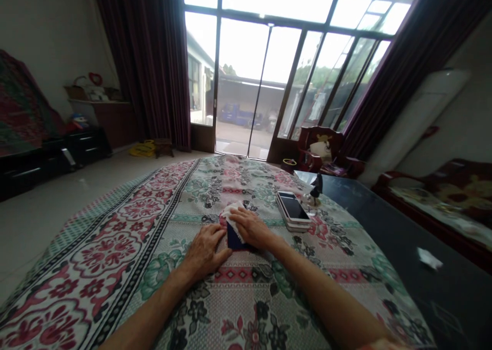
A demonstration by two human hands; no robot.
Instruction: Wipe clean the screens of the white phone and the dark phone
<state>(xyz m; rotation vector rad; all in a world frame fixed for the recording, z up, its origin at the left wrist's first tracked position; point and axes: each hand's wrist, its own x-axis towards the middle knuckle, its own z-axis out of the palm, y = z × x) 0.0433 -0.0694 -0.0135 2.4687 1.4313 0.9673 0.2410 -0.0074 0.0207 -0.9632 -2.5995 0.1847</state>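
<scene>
A small dark blue flat object (pixel 234 239) lies on the patterned tablecloth in front of me; its exact kind is hard to make out. My left hand (pixel 206 248) rests at its left side, the fingers along the edge and the thumb at the near corner, steadying it. A crumpled white cloth (pixel 231 211) covers part of the far and right side of the blue object. My right hand (pixel 250 228) presses that cloth down onto the object, fingers closed over it. The hands hide much of the object's outline.
The floral tablecloth (pixel 184 309) spreads over the round table. Right of my hands lie stacked phone-like devices (pixel 294 209), with a dark figurine (pixel 316 188) behind. A dark tabletop (pixel 369 222) with a crumpled white tissue (pixel 429 259) adjoins on the right. Glass doors (pixel 246 94) stand ahead.
</scene>
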